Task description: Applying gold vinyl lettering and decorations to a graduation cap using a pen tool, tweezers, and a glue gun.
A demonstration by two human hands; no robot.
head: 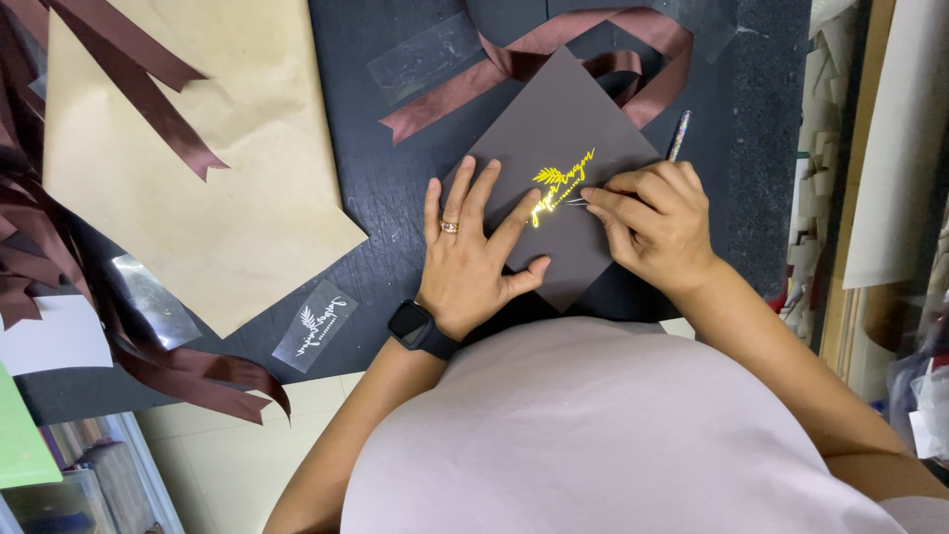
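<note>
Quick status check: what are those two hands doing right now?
Left hand flat on dark card. Right hand pinching a thin tool at the gold leaf design. Brown ribbon behind card, nothing blocking.

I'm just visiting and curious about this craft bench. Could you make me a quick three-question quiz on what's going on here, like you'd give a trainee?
1. True or false: the left hand lies flat on the dark card.
2. What does the right hand hold against the gold design? A) a thin pointed tool B) a paintbrush C) scissors
3. What colour is the ribbon behind the card?

Key: 1 true. 2 A, a thin tool whose tip meets the design. 3 brown.
</note>
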